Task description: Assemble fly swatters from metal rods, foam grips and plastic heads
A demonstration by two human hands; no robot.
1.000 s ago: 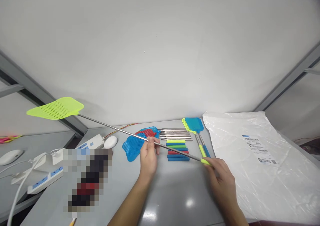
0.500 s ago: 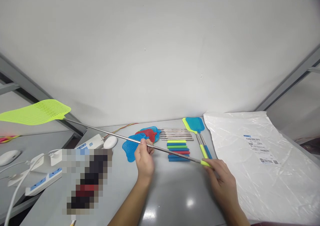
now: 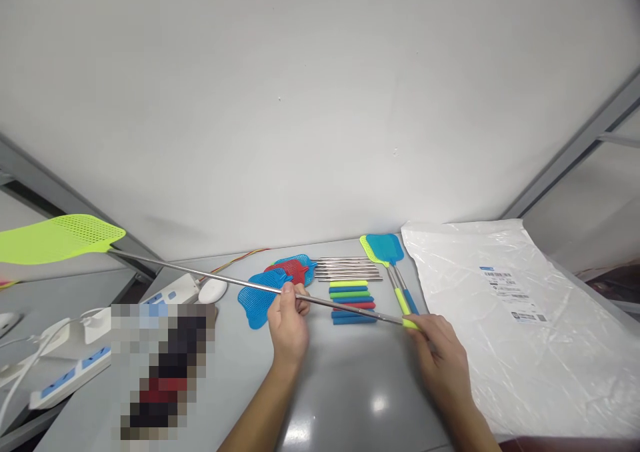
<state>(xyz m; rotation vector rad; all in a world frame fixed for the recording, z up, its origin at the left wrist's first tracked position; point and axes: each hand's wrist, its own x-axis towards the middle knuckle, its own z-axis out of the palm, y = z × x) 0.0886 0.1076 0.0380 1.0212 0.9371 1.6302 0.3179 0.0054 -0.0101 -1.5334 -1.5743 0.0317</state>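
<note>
A yellow-green fly swatter point(image 3: 210, 277) with an extended metal rod stretches across in front of me, its perforated head far to the left. My left hand point(image 3: 290, 322) is closed around the middle of the rod, thumb on top. At the other end, my right hand point(image 3: 440, 355) grips the yellow-green handle, most of which the fingers hide. Behind the rod lie loose swatter heads, blue point(image 3: 263, 299) and red point(image 3: 293, 270), overlapping. Beside them is a row of metal rods point(image 3: 350, 269), with several coloured handle sleeves point(image 3: 354, 294) in front of it.
Two shortened swatters, one with a blue head point(image 3: 384, 247), lie right of the rods. A white plastic package point(image 3: 470, 352) with a label covers the right side. On the left are power strips point(image 3: 70, 380), a white mouse point(image 3: 213, 291) and a pixelated dark item point(image 3: 167, 375).
The view has shifted slightly, and the swatter's head sits a little lower and further left. Both hands keep their hold on the rod and handle.
</note>
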